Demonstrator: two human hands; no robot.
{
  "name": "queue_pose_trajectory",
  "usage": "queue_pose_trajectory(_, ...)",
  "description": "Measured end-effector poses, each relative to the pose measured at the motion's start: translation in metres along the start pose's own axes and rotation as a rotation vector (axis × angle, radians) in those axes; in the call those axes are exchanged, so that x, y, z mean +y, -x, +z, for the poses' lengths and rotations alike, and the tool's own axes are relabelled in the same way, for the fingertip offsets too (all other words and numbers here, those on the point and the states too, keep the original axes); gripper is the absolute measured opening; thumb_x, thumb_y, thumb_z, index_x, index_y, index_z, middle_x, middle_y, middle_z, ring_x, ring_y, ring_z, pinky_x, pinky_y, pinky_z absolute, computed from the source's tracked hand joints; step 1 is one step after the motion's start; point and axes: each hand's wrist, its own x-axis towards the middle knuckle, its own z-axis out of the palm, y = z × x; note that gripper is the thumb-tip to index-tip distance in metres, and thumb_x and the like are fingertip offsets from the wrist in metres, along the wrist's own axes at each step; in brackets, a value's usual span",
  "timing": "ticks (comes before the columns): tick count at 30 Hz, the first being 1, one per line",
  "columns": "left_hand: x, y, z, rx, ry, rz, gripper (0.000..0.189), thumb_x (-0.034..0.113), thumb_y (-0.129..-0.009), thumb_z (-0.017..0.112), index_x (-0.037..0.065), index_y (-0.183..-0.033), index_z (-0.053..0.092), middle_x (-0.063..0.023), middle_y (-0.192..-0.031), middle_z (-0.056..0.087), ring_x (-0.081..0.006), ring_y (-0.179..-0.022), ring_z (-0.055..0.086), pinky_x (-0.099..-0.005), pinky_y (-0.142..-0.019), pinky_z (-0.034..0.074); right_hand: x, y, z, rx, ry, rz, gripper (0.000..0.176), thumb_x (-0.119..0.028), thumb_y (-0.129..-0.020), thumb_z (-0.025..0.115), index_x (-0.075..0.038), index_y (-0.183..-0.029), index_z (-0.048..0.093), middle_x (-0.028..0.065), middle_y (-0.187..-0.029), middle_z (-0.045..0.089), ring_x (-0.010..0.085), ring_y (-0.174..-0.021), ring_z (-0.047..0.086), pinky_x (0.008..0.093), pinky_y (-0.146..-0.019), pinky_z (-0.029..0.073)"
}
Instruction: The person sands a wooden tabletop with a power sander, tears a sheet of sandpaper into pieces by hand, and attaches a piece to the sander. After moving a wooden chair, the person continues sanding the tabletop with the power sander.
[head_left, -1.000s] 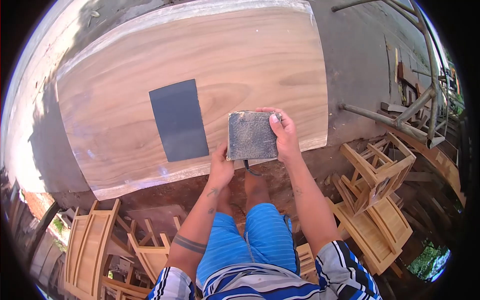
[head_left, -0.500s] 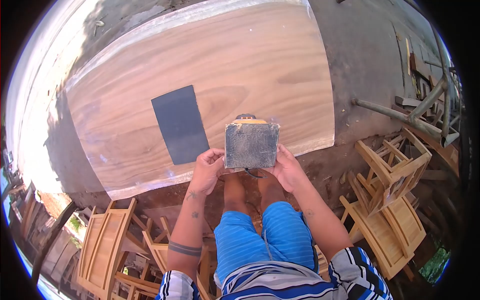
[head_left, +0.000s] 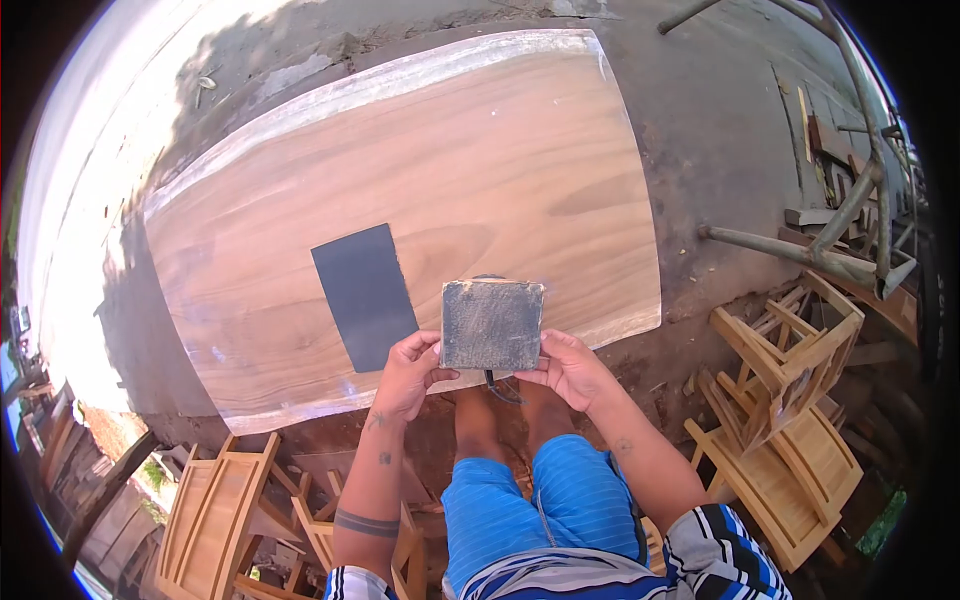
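A palm sander [head_left: 492, 326] is held bottom up in front of me, its square, worn dark pad facing the camera. My left hand [head_left: 412, 368] grips the pad's left edge with thumb and fingers. On the opposite edge, my right hand [head_left: 568, 368] pinches the lower right corner. The sander's body is almost wholly hidden behind the pad, and a black cord hangs below it. Left of the sander, a dark sheet of sandpaper [head_left: 365, 298] lies flat on a large wooden slab [head_left: 540, 170] with pale, rough long edges.
Wooden chairs [head_left: 215, 510] stand at the lower left, and more wooden chairs [head_left: 785, 480] are piled at the lower right. A metal pipe frame [head_left: 850, 225] reaches in from the right. Wood scraps [head_left: 835, 150] lie behind it on the concrete ground [head_left: 710, 130].
The sander has tilted, so its orange and black body, seen earlier above the pad, is now mostly hidden. Both hands still hold its edges. The whole view has shifted slightly.
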Motion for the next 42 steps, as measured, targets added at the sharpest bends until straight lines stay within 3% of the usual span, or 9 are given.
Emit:
queue_pose_trajectory(7,-0.003,-0.006,-0.008,-0.094,0.075,-0.05,0.007,0.008,-0.094,0.055,0.003,-0.095,0.059,-0.0059,-0.091,0.066,-0.0143,-0.078,0.065,-0.0351,-0.073,0.058,0.008,-0.004,-0.011,-0.003,0.173,-0.142,0.013,-0.011,-0.096,0.054,-0.001,-0.101,0.06,0.0073,-0.097,0.064,0.0179,-0.093,0.064,0.0355,-0.083,0.055)
queue_pose_trajectory(14,0.006,-0.003,-0.005,-0.125,0.038,-0.179,0.004,0.005,-0.092,0.055,0.003,-0.091,0.058,-0.0059,-0.087,0.065,-0.0154,-0.08,0.066,-0.0365,-0.076,0.059,0.005,-0.004,-0.022,-0.029,0.122,-0.087,0.012,-0.008,-0.096,0.053,0.0,-0.102,0.06,0.0075,-0.097,0.064,0.0175,-0.093,0.063,0.0349,-0.087,0.053)
queue_pose_trajectory(17,0.008,-0.005,-0.008,-0.164,0.063,-0.196,0.007,0.004,-0.093,0.055,-0.001,-0.097,0.059,-0.0065,-0.089,0.065,-0.0154,-0.082,0.065,-0.0331,-0.076,0.058,0.007,-0.005,-0.027,-0.057,0.095,-0.063,0.012,-0.007,-0.096,0.052,0.0,-0.101,0.059,0.0072,-0.098,0.063,0.0178,-0.094,0.063,0.035,-0.089,0.052)
queue_pose_trajectory(22,0.01,-0.008,-0.007,-0.097,-0.148,-0.04,0.007,0.005,-0.092,0.056,0.001,-0.098,0.059,-0.0028,-0.087,0.064,-0.0088,-0.077,0.061,-0.0241,-0.067,0.052,0.002,0.0,-0.009,-0.068,0.219,-0.139,0.014,-0.012,-0.097,0.05,-0.001,-0.105,0.055,0.005,-0.098,0.06,0.016,-0.095,0.061,0.0331,-0.088,0.052)
queue_pose_trajectory(26,0.017,-0.01,-0.004,-0.039,-0.128,0.031,0.008,0.005,-0.092,0.057,0.002,-0.099,0.06,-0.0003,-0.085,0.063,-0.0056,-0.07,0.057,-0.019,-0.06,0.046,0.002,-0.01,0.005,-0.039,0.344,-0.248,0.017,-0.014,-0.099,0.048,-0.002,-0.11,0.052,0.0048,-0.1,0.058,0.0136,-0.091,0.061,0.0309,-0.082,0.054)
queue_pose_trajectory(31,0.028,-0.031,-0.004,0.005,0.004,0.09,0.007,0.007,-0.092,0.056,0.002,-0.096,0.06,-0.0019,-0.084,0.065,-0.0076,-0.065,0.058,-0.0218,-0.055,0.047,-0.015,-0.023,0.03,-0.079,0.473,-0.383,0.024,-0.023,-0.101,0.042,-0.005,-0.117,0.048,0.005,-0.105,0.056,0.0105,-0.088,0.059,0.0276,-0.07,0.055)
queue_pose_trajectory(33,0.037,-0.043,-0.004,-0.045,0.072,0.129,0.01,0.011,-0.094,0.054,0.003,-0.095,0.06,-0.0032,-0.084,0.065,-0.0089,-0.065,0.059,-0.0228,-0.053,0.047,-0.018,-0.035,0.039,-0.014,0.518,-0.503,0.03,-0.024,-0.101,0.043,-0.004,-0.124,0.043,0.0083,-0.108,0.054,0.0106,-0.076,0.059,0.0258,-0.061,0.054)
queue_pose_trajectory(37,0.066,-0.062,0.019,0.046,0.235,0.005,0.018,0.017,-0.096,0.048,0.004,-0.09,0.059,-0.004,-0.076,0.063,-0.0105,-0.063,0.057,-0.0241,-0.053,0.047,-0.027,-0.065,0.052,0.054,0.516,-0.75,0.04,-0.028,-0.101,0.042,-0.007,-0.134,0.036,0.0112,-0.112,0.052,0.01,-0.068,0.058,0.0237,-0.055,0.052)
queue_pose_trajectory(42,0.083,-0.092,0.021,0.004,0.306,-0.068,0.018,0.011,-0.093,0.046,0.005,-0.081,0.057,-0.0019,-0.068,0.058,-0.0103,-0.057,0.052,-0.0241,-0.053,0.046,-0.041,-0.091,0.055,0.148,0.526,-0.728,0.042,-0.032,-0.1,0.044,-0.01,-0.135,0.038,0.0124,-0.114,0.052,0.0065,-0.063,0.055,0.0211,-0.051,0.051)
